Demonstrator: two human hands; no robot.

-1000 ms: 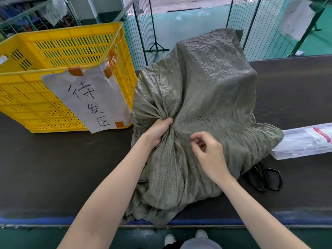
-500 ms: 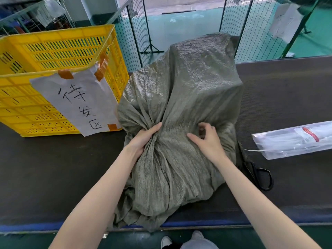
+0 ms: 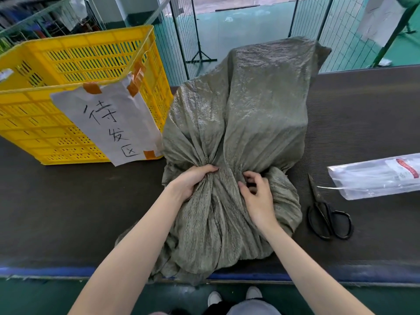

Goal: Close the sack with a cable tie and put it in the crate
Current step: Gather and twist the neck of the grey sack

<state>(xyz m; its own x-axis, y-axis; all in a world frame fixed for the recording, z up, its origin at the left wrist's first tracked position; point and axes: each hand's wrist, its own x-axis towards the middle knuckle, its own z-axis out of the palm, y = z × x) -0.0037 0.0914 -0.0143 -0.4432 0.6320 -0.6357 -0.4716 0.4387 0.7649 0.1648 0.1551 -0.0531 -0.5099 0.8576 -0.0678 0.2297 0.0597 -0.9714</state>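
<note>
My right hand (image 3: 258, 197) is now pressing into the folds of the grey-green woven plastic sack (image 3: 238, 123), where half a second ago it was only resting flat on them, so the neck is bunching tighter and getting ready for a tie. My left hand (image 3: 193, 180) is clenching the gathered cloth; the right grip is curling closed on a pleat just beside it (no cable tie in either). The sack is lying on the dark tabletop (image 3: 68, 212), touching the yellow slatted plastic crate (image 3: 75, 62).
</note>
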